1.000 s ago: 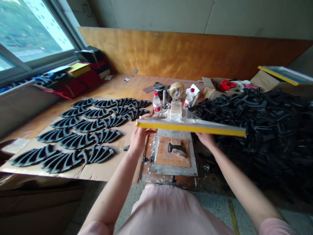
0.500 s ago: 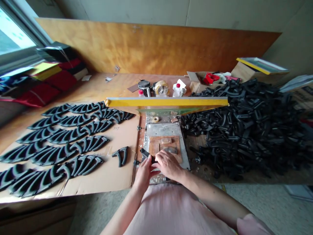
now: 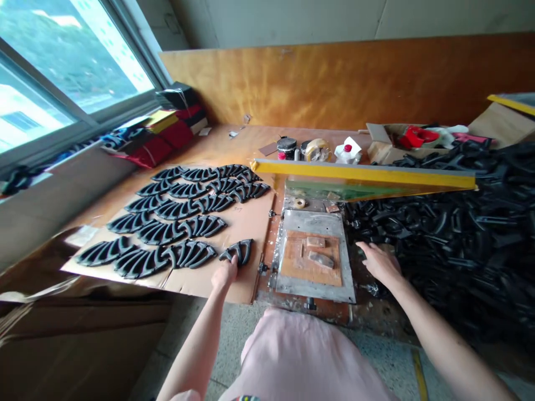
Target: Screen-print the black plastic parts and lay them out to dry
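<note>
My left hand (image 3: 224, 273) is closed on a curved black plastic handle (image 3: 228, 255) at the small group of handles (image 3: 246, 249) on the cardboard sheet (image 3: 200, 283). Its fingertips are partly hidden. More black handles lie nested in curved rows (image 3: 142, 262) farther left on the same cardboard. My right hand (image 3: 380, 264) is over the near left edge of a big loose pile of black handles (image 3: 443, 234), with fingers stretched out and nothing visible in them. Between the hands lies a grey metal plate (image 3: 288, 284) carrying a wooden board with small blocks (image 3: 321, 259).
A tilted yellow-edged frame (image 3: 363, 174) spans the space behind the plate. Clamp knobs (image 3: 263, 268) stick out beside it. Behind are a dark jar (image 3: 286, 147), tape rolls (image 3: 317, 150), a red-capped bottle (image 3: 348, 153) and an open carton (image 3: 382, 147). Folded red material (image 3: 169, 133) lies by the window.
My hands have parted from over the plate. The left carried the black handle to the small group on the cardboard; the right moved to the pile. The view has turned left.
</note>
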The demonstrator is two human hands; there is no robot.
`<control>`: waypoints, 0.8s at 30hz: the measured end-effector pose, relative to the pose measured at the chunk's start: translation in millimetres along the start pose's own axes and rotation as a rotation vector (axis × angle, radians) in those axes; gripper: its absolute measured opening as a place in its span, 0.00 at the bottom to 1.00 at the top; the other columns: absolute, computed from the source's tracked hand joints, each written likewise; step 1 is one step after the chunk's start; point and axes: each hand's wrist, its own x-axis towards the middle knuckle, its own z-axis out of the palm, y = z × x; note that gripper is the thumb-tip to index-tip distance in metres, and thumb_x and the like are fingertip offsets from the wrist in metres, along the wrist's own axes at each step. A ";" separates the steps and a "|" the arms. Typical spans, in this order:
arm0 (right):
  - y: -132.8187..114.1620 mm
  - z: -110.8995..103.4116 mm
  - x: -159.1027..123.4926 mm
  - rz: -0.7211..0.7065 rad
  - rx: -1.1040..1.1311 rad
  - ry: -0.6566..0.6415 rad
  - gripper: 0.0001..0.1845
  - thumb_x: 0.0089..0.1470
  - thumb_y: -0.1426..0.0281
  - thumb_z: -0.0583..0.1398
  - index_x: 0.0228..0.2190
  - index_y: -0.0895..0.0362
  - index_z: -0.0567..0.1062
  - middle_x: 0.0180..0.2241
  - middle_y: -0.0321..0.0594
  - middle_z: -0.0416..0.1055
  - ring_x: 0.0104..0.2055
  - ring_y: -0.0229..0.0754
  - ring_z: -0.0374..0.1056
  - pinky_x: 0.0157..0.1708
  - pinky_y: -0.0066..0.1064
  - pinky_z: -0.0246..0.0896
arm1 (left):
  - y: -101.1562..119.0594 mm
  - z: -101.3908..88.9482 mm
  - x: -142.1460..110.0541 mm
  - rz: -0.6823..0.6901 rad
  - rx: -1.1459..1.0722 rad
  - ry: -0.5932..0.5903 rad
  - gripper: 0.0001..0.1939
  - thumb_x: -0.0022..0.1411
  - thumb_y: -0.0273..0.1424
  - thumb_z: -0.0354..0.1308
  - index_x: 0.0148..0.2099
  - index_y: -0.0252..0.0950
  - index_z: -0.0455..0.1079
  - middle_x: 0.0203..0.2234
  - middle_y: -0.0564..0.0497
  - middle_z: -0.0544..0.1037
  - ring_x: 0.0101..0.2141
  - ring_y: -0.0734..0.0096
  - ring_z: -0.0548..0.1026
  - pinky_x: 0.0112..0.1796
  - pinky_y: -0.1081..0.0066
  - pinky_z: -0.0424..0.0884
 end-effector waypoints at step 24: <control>-117.6 33.1 -11.8 -0.705 0.433 0.187 0.14 0.61 0.66 0.57 0.46 0.51 0.78 0.50 0.41 0.75 0.61 0.50 0.61 0.63 0.54 0.47 | 251.8 6.7 -49.9 0.548 -0.774 -0.091 0.31 0.63 0.57 0.44 0.42 0.34 0.71 0.20 0.53 0.72 0.20 0.75 0.68 0.23 0.75 0.65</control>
